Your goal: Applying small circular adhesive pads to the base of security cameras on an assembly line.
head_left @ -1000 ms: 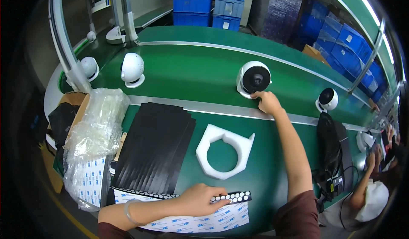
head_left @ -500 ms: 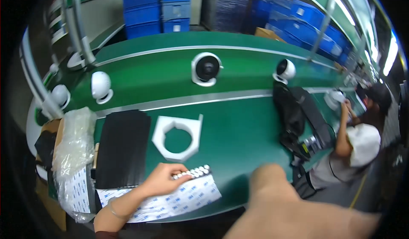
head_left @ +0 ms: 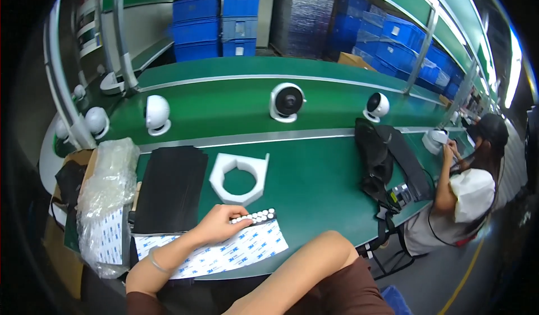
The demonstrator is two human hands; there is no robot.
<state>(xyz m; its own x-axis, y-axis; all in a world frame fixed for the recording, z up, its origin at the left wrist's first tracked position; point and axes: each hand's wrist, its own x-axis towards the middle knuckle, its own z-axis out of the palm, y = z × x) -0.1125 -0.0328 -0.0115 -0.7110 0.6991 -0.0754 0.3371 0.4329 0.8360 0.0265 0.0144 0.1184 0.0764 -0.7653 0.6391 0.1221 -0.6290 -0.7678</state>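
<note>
My left hand [head_left: 227,223] is closed over the near edge of a strip of small white round pads [head_left: 261,216] on a black backing. Thumb and fingers pinch the strip at its left end. Beneath the hand and wrist lies a white backing sheet [head_left: 247,252] with blue print, along the front edge of the bench. A white foam frame [head_left: 216,183] with a large hole sits just beyond the hand. Left of it is a stack of black sheets [head_left: 171,194]. My right arm bends at the elbow, its forearm running out through the lower edge; the right hand is out of view.
Clear plastic wrapping [head_left: 109,180] covers things at the left. White camera-like devices [head_left: 287,103] stand along the raised green shelf. A black bag [head_left: 373,158] lies on the right of the green bench [head_left: 314,186]. Beyond it, a co-worker [head_left: 469,191] handles a white device.
My right arm has swung, and its forearm now points to the lower left instead of blurring across the lower right. The left hand keeps its hold on the strip. The view has shifted slightly.
</note>
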